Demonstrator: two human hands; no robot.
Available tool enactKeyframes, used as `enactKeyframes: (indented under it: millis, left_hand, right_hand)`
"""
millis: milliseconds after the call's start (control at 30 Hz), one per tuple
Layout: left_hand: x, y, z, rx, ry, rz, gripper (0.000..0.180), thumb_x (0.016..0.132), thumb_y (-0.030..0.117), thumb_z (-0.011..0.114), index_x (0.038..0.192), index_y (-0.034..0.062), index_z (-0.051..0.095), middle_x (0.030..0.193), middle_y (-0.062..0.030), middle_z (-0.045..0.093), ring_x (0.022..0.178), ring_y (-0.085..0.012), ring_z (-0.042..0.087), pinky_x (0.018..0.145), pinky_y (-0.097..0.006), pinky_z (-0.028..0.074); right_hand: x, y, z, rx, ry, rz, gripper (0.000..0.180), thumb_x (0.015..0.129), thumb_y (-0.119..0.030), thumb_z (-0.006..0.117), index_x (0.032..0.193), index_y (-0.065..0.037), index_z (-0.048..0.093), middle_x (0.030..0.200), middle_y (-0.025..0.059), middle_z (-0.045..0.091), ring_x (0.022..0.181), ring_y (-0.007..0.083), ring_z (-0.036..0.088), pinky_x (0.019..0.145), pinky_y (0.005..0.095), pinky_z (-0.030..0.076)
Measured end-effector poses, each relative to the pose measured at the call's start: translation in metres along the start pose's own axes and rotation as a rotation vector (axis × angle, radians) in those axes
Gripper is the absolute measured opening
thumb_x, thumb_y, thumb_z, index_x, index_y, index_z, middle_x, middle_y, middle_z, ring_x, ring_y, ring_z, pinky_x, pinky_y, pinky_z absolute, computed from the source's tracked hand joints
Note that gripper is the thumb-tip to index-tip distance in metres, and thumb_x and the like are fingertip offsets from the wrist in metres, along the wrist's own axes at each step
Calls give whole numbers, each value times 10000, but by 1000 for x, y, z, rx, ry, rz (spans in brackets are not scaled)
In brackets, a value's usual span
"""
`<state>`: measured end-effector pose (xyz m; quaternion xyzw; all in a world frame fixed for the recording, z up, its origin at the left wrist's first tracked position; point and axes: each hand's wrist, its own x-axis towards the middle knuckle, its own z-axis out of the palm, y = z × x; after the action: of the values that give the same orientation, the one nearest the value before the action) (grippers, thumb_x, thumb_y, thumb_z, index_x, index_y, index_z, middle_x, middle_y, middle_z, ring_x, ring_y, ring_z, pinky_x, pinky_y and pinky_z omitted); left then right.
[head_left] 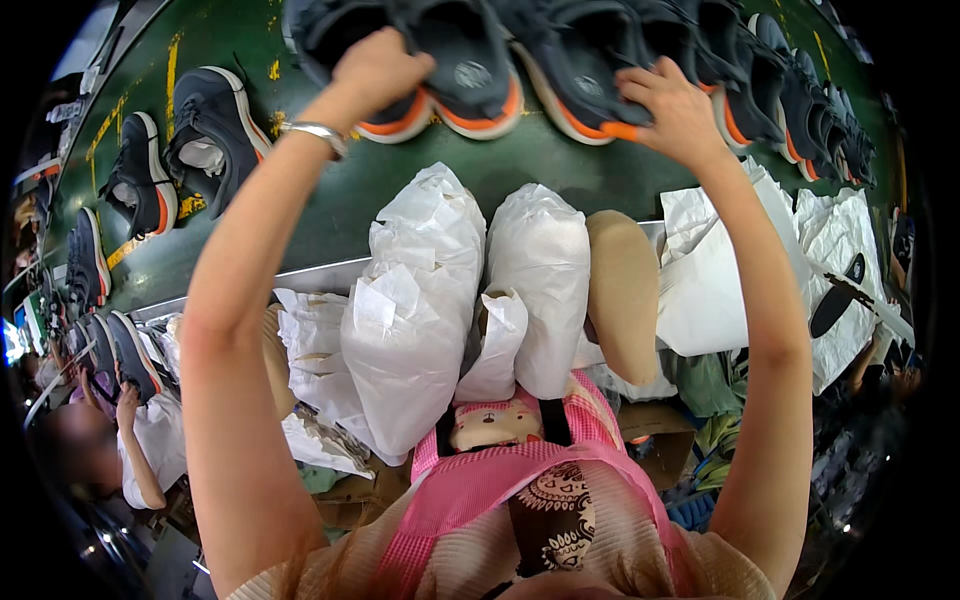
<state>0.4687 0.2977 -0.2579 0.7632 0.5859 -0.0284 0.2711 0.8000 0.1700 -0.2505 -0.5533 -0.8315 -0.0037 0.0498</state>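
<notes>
Both hands on dark sneakers with orange soles, up on the green conveyor belt.

The left hand curls closed around one dark orange-soled sneaker; the right hand grips another sneaker.

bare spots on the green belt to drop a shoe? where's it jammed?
Free: green belt between the far row of dark shoes and the white paper bundles; a smaller patch left of the left hand, beside the lone shoe. Crowded: far edge, where the right hand also grips, and the near bench under paper.
</notes>
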Motion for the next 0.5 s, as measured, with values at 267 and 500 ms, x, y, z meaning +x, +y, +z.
enactKeyframes:
  millis: [267,500]
  left_hand:
    - [-54,24,-11,5,470,330,380,825,301,668,1084,29,605,830,-135,658,734,-311,625,685,-362,494]
    - [-12,-51,-18,-300,228,224,294,872,214,632,1122,60,624,942,-84,656,764,-219,601,678,-280,473]
  right_hand:
    - [0,-22,-54,351,-8,268,277,769,-158,687,1025,-68,633,997,106,664,963,276,614,797,364,489]
    - [146,-125,15,421,507,-130,400,768,-191,687,1147,-99,600,1080,81,639,1032,261,585,873,360,469]
